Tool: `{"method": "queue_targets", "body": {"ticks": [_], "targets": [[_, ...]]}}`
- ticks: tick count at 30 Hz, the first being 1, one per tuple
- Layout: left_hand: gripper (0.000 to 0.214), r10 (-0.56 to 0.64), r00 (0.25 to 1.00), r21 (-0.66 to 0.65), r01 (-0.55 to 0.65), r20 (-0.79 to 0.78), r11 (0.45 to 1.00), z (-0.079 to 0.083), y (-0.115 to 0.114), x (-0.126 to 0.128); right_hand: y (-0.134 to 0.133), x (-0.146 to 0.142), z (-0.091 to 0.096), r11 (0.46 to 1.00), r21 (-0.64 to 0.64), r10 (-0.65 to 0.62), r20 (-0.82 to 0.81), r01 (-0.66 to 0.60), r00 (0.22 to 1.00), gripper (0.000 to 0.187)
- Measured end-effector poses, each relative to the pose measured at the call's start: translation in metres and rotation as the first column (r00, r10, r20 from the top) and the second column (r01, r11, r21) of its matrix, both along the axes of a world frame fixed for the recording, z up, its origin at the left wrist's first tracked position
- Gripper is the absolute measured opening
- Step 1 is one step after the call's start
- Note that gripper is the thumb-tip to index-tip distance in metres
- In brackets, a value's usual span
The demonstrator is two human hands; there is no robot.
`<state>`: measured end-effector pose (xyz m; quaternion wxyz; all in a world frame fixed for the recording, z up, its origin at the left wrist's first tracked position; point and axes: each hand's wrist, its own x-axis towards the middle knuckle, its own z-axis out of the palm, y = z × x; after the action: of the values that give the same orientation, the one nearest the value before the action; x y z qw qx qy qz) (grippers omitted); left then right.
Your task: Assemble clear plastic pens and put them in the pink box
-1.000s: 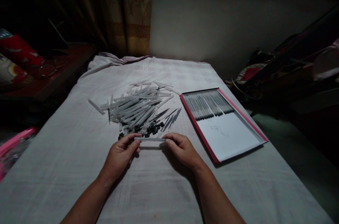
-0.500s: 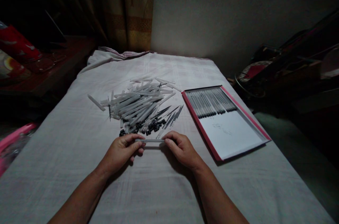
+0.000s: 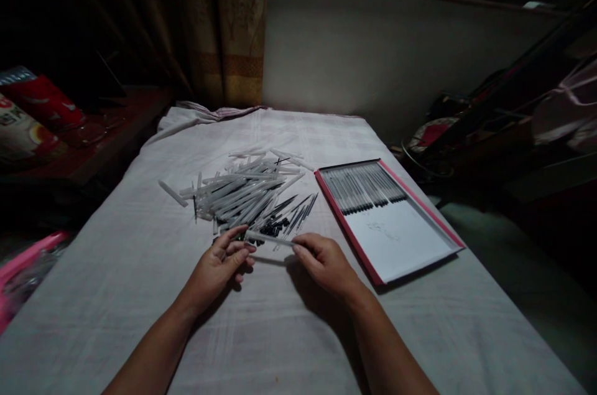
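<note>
My right hand (image 3: 324, 263) pinches one end of a translucent pen (image 3: 271, 238) between thumb and fingers. The pen slants up to the left, and its far end lies by the fingertips of my left hand (image 3: 226, 261). The thumb and fingers of that hand are apart. Just beyond both hands lies a loose heap of whitish pen barrels (image 3: 242, 190). Small black caps (image 3: 277, 226) are gathered at its near edge. Several thin dark refills (image 3: 301, 213) lie to the right of the caps.
A red-edged shallow box (image 3: 347, 230) at the right holds a row of pens (image 3: 364, 186) at its far end. A pale checked cloth (image 3: 261, 345) covers the table. A pink basket (image 3: 32, 258) stands at the left edge, and a curtain (image 3: 233, 28) hangs behind.
The fingers of my left hand have loosened from the pen. Its left end has tipped upward while my right hand keeps hold. The camera view has tilted up a little.
</note>
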<state>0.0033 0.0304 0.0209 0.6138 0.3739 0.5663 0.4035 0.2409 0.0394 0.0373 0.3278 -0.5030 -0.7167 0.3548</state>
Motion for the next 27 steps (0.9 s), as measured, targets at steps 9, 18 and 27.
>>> {"method": "queue_targets", "body": {"ticks": [9, 18, 27], "targets": [[0.059, -0.008, 0.999, 0.024, 0.007, 0.046, 1.0, 0.002, -0.004, -0.002, 0.071, 0.097, 0.031, 0.732, 0.204, -0.678, 0.312, 0.65, 0.666, 0.03], [0.055, -0.014, 0.999, 0.053, 0.011, 0.041, 0.999, -0.006, -0.004, -0.004, 0.098, 0.088, 0.017, 0.777, 0.105, -0.511, 0.68, 0.621, 0.526, 0.036], [0.06, -0.021, 0.999, 0.043, 0.019, 0.034, 0.999, -0.004, -0.004, -0.004, 0.1, 0.082, 0.014, 0.837, 0.083, -0.418, 0.736, 0.542, 0.533, 0.035]]}}
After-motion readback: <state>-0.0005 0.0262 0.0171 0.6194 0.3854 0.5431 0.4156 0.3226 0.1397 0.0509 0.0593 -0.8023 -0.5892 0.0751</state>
